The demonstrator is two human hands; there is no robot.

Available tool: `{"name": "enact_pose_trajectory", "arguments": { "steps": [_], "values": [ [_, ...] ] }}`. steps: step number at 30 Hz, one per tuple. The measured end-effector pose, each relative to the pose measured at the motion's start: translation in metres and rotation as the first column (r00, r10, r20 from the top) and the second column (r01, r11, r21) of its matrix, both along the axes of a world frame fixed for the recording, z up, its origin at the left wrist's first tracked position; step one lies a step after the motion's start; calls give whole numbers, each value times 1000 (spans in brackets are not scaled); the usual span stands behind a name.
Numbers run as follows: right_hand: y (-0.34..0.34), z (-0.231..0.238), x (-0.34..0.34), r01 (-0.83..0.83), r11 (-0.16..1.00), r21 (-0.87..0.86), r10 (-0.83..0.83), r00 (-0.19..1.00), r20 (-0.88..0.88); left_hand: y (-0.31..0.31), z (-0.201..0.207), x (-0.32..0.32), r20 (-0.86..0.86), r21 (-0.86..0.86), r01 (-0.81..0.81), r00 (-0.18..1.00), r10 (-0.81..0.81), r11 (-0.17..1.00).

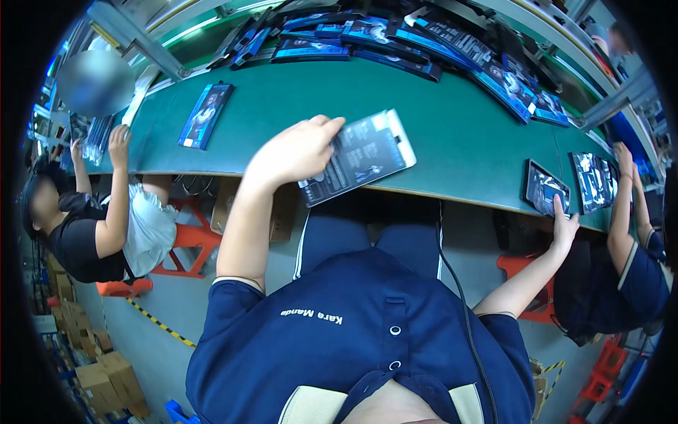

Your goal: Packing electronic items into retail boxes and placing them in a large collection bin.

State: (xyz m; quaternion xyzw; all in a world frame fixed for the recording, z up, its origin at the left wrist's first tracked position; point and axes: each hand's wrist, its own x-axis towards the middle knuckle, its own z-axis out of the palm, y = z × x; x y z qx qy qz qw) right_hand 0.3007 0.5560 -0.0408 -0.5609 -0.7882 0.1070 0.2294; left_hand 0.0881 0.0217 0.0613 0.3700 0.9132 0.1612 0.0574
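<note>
My left hand (293, 152) is closed on the upper left edge of a flat black box (367, 157) with a dark printed back. The box is tilted over the table's near edge, and the white flap (401, 134) at its right end stands open. Far to the right, my right hand (563, 226) grips the near edge of a black tray (545, 189) with shiny clear film over it. One finger lies on top of the tray; the others are partly hidden.
Many black and blue boxes (381, 32) are heaped along the back of the green table (282, 99). A single box (205, 115) lies at left. Co-workers sit at both sides; a film-covered pack (595, 180) lies by the right one's hands. A cable (459, 283) hangs over my front.
</note>
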Motion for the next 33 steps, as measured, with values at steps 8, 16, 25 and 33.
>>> {"name": "enact_pose_trajectory", "arguments": {
  "steps": [8, 16, 25, 33],
  "values": [
    [-80, 27, 15, -312, 867, -389, 120, 887, -445, 61, -32, 31, -135, 81, 110, 986, -98, 991],
    [-206, 72, -57, -898, 361, -250, 22, 276, -961, 79, 9, 53, -27, 290, 119, 993, -116, 950],
    [-245, 56, -79, -940, 296, -170, -211, 110, -971, 62, 0, 46, -171, 761, 347, 922, -347, 548],
    [-242, 123, -68, -766, 575, 287, 277, -149, -949, 54, 12, 36, -220, 683, 339, 940, -260, 648]
  ]
}}
